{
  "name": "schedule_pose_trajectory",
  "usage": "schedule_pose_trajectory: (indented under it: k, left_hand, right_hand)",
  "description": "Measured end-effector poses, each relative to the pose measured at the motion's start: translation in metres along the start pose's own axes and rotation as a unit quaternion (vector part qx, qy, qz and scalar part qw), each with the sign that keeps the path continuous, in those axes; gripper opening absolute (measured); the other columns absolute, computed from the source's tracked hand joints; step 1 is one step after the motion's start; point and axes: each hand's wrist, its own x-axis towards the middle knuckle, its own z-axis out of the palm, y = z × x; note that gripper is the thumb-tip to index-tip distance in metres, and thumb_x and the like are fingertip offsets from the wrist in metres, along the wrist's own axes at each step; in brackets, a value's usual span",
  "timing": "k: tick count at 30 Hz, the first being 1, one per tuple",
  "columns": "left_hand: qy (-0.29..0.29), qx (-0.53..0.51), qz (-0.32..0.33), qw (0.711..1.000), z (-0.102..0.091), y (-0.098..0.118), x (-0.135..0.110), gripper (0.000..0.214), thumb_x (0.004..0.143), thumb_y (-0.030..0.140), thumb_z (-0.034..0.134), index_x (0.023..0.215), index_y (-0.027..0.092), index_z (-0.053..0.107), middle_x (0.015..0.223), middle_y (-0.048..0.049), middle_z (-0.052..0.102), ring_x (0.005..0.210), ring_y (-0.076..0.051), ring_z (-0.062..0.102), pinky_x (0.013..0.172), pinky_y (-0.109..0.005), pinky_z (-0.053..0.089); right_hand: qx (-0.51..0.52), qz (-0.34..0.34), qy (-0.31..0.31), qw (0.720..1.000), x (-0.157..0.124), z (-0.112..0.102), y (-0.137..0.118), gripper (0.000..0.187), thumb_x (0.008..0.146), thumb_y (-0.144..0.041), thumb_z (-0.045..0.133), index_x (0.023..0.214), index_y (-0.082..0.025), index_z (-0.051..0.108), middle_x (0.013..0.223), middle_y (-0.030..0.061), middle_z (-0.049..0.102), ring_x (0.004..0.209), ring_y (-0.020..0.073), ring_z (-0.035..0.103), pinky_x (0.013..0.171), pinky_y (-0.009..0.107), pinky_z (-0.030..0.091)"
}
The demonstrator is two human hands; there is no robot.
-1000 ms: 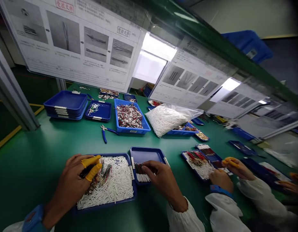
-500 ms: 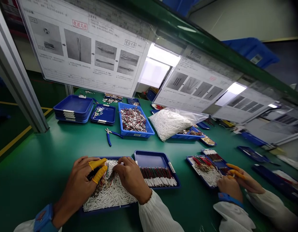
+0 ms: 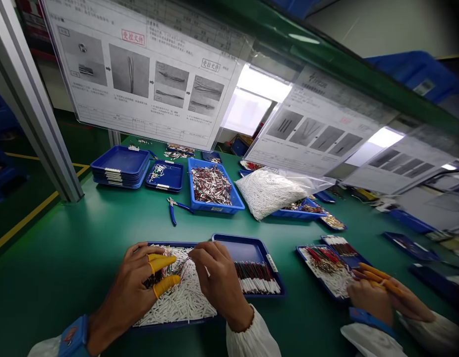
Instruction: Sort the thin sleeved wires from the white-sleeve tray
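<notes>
Yellow finger cots cover two digits of my left hand [image 3: 140, 277], which curls around a bundle of thin coloured wires [image 3: 166, 270] with dark ends. That hand is over the left part of a blue tray [image 3: 185, 323] filled with short white tubes [image 3: 185, 297]. My right hand [image 3: 218, 277] pinches the thin wire ends just right of the bundle, above the tubes; its fingertips partly hide them. Beside it a second blue tray [image 3: 239, 243] holds a neat row of dark, red and green wires with white sleeves [image 3: 255, 277].
Behind the trays lie blue-handled cutters [image 3: 172, 212], a bin of wire pieces [image 3: 210, 186], stacked trays [image 3: 120, 166] and a bag of white tubes [image 3: 270, 191]. At right, a co-worker's hands [image 3: 381, 292] work beside another filled tray [image 3: 324, 270]. Instruction sheets [image 3: 140, 84] hang above.
The whole view has shifted slightly, with things sitting further right. My right hand has drawn a little away from my left, and thin wires now stretch between them.
</notes>
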Motion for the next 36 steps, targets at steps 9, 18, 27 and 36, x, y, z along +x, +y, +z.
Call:
schedule_pose_trajectory:
  k: [9,18,27,36]
  left_hand:
    - [0.064,-0.112,-0.159,0.979,-0.003,0.002,-0.001,0.013,0.087,0.037,0.069,0.094,0.031,0.078,0.096,0.0000,0.078,0.095,-0.021,0.073,0.079,-0.033,0.060]
    - [0.037,-0.141,-0.207,0.967,-0.001,0.005,0.000,0.019,0.084,0.042,0.071,0.097,0.030,0.080,0.100,-0.0032,0.077,0.097,-0.022,0.073,0.086,-0.036,0.062]
    - [0.022,-0.139,-0.197,0.970,-0.005,0.009,0.003,0.016,0.083,0.041,0.071,0.092,0.031,0.081,0.095,-0.0034,0.077,0.096,-0.022,0.072,0.080,-0.033,0.063]
    - [0.027,-0.208,-0.227,0.951,-0.005,0.014,0.004,0.013,0.083,0.040,0.072,0.084,0.031,0.081,0.094,-0.0023,0.076,0.092,-0.021,0.074,0.074,-0.028,0.062]
  right_hand:
    - [0.340,0.225,0.069,0.911,0.004,0.007,-0.012,0.026,0.094,-0.036,0.064,0.116,-0.022,0.069,0.106,0.0088,0.071,0.096,0.0246,0.065,0.084,0.039,0.052]
    - [0.536,0.317,0.107,0.775,0.012,0.020,-0.024,0.024,0.081,-0.042,0.079,0.086,-0.019,0.079,0.076,0.0041,0.073,0.072,0.0181,0.061,0.071,0.032,0.051]
    - [0.479,0.275,0.079,0.830,0.011,0.011,-0.023,0.024,0.084,-0.040,0.076,0.079,-0.017,0.076,0.072,0.0032,0.068,0.070,0.0172,0.057,0.067,0.030,0.047]
    - [0.502,0.288,0.071,0.813,0.014,0.010,-0.024,0.028,0.083,-0.045,0.076,0.080,-0.017,0.074,0.071,0.0022,0.065,0.069,0.0169,0.056,0.067,0.030,0.046]
